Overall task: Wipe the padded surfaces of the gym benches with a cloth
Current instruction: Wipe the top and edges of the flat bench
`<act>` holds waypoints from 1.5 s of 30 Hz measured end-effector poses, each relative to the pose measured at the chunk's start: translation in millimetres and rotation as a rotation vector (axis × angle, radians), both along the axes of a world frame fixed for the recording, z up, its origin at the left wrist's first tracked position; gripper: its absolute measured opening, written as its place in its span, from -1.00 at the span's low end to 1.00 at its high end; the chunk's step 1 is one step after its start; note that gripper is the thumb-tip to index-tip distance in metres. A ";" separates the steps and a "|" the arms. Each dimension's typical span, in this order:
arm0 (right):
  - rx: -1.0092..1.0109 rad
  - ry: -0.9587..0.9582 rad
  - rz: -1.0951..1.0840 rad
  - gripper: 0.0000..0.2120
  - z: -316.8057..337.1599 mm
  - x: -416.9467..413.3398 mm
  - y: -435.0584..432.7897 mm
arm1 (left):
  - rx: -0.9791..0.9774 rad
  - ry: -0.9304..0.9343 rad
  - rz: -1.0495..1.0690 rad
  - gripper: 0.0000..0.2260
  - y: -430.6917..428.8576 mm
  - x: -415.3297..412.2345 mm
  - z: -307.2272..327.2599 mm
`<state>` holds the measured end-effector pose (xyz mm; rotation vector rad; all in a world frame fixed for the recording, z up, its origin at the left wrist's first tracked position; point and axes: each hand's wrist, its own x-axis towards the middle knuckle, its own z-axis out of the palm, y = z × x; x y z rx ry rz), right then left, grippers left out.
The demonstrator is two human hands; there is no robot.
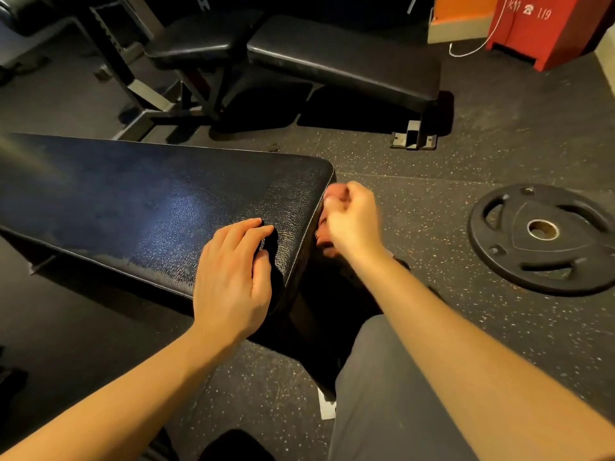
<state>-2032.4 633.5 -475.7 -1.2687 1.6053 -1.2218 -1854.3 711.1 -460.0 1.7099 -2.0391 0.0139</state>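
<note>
Across the left half of the frame, the black padded top of the nearest gym bench point(149, 207) runs in from the left edge and ends at a rounded corner near the centre. The left hand point(229, 277) rests on the pad close to that end, fingers nearly straight and lying flat. A dark patch sits under its fingertips, and I cannot tell whether that is cloth or shadow. The right hand point(352, 221) is just beside the end of the pad, blurred, with its fingers curled in. A reddish-brown bit shows beneath it, but I cannot tell whether it grips anything. A second bench point(342, 58) stands at upper centre. A weight plate point(542, 237) lies on the speckled floor point(432, 327) at right, and a red cabinet point(545, 28) fills the upper right corner.
</note>
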 end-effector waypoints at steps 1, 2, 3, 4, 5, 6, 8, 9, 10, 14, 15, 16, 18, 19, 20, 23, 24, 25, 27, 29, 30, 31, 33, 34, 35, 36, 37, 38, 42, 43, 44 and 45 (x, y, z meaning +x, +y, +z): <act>0.027 0.014 -0.037 -0.93 2.4 -5.9 -18.7 | 0.000 -0.002 0.002 -0.62 -0.2 -0.1 0.0; 0.031 0.040 -0.058 -0.91 -1.0 -8.8 -27.3 | -0.002 -0.004 0.002 -0.62 -0.3 0.1 0.0; 0.021 0.066 -0.059 -0.92 -4.4 -6.6 -20.3 | -0.005 -0.008 -0.001 -0.62 -0.7 0.2 0.0; -0.006 0.067 -0.036 -0.91 -12.1 -0.9 -2.5 | -0.010 -0.013 -0.005 -0.62 -0.7 0.0 -0.1; -0.010 0.054 0.021 -0.89 -18.8 6.9 24.0 | -0.015 -0.018 -0.008 -0.62 -0.7 0.2 0.1; -0.031 0.039 0.076 -0.87 -24.6 14.6 53.5 | -0.017 -0.023 -0.010 -0.62 -1.0 0.1 0.2; -0.061 0.071 0.208 -0.85 -33.3 18.7 90.2 | -0.018 -0.028 -0.006 -0.62 -1.2 -0.6 0.3; -0.076 0.113 0.228 -0.87 -31.8 15.7 85.7 | -0.017 -0.030 -0.003 -0.62 -1.1 -0.9 0.3; -0.088 0.130 0.212 -0.88 -30.7 12.7 67.1 | -0.016 -0.034 -0.001 -0.62 -0.7 -1.0 0.2; 0.023 0.053 0.039 -0.88 -6.3 -10.8 -13.4 | -0.011 -0.038 0.005 -0.61 -0.2 -1.3 0.1; 0.020 0.074 0.014 -0.87 -3.6 -10.7 -12.7 | -0.009 -0.037 0.007 -0.61 0.0 -1.1 0.4; 0.009 0.076 0.020 -0.84 -6.2 -7.7 -0.3 | -0.008 -0.036 0.005 -0.61 -0.3 -1.3 0.7; -0.031 0.052 0.115 -0.77 -20.5 5.7 49.3 | -0.009 -0.034 0.004 -0.61 -0.5 -1.7 1.2; -0.037 0.056 0.183 -0.79 -27.1 12.1 75.2 | -0.010 -0.033 0.002 -0.61 -0.5 -1.7 1.1; -0.029 0.080 0.239 -0.82 -33.4 13.6 86.8 | -0.010 -0.032 0.001 -0.61 -0.4 -1.8 1.2; -0.030 0.107 0.164 -0.89 -26.9 3.8 36.3 | -0.013 -0.030 -0.004 -0.61 -0.6 -0.9 1.1; -0.007 0.104 0.104 -0.86 -18.6 -2.1 11.7 | -0.013 -0.030 -0.007 -0.62 -0.6 -0.8 0.9; 0.021 0.099 0.058 -0.85 -11.0 -9.0 -7.9 | -0.012 -0.031 -0.008 -0.61 -0.7 -0.9 1.1; 0.015 0.063 0.013 -0.82 -8.5 -11.1 -12.8 | -0.007 -0.032 -0.007 -0.61 -0.1 -1.2 2.2; -0.010 0.018 0.103 -0.79 -17.3 0.9 32.1 | -0.008 -0.035 -0.005 -0.61 -0.3 -1.6 2.7; 0.006 -0.001 0.184 -0.81 -24.3 7.5 57.0 | -0.008 -0.038 -0.005 -0.61 -0.5 -1.4 2.5; 0.028 0.021 0.258 -0.84 -27.5 9.7 73.9 | -0.008 -0.041 -0.004 -0.61 -0.6 -1.2 2.0; 0.007 0.088 0.268 -0.92 -28.6 6.3 60.1 | -0.009 -0.044 -0.003 -0.61 -1.0 -0.6 1.5; -0.002 0.100 0.195 -0.91 -25.8 2.1 37.0 | -0.012 -0.045 -0.003 -0.61 -2.0 -0.3 1.4; 0.002 0.100 0.126 -0.88 -17.3 -4.6 16.9 | -0.013 -0.045 -0.004 -0.61 -2.1 -0.3 1.0; 0.013 0.079 0.086 -0.86 -12.4 -10.7 1.1 | -0.014 -0.045 -0.003 -0.61 -1.6 -0.9 1.1; 0.016 0.053 0.070 -0.86 -7.8 -13.0 -3.9 | -0.016 -0.045 0.000 -0.61 -1.4 -1.2 1.5; -0.009 0.032 0.081 -0.86 -7.9 -10.9 2.2 | -0.018 -0.047 0.002 -0.61 -0.9 -1.7 1.9; -0.066 0.102 0.331 -0.91 -25.2 8.0 84.6 | -0.017 -0.056 0.009 -0.61 -1.7 -2.2 2.3; -0.064 0.127 0.364 -0.93 -25.5 6.5 84.3 | -0.015 -0.062 0.011 -0.60 -2.0 -2.0 1.9; -0.051 0.121 0.343 -0.95 -24.5 4.2 70.4 | -0.013 -0.068 0.014 -0.60 -2.2 -1.9 1.5; -0.034 0.110 0.272 -0.94 -21.1 0.3 51.5 | -0.012 -0.070 0.017 -0.60 -2.4 -1.7 1.3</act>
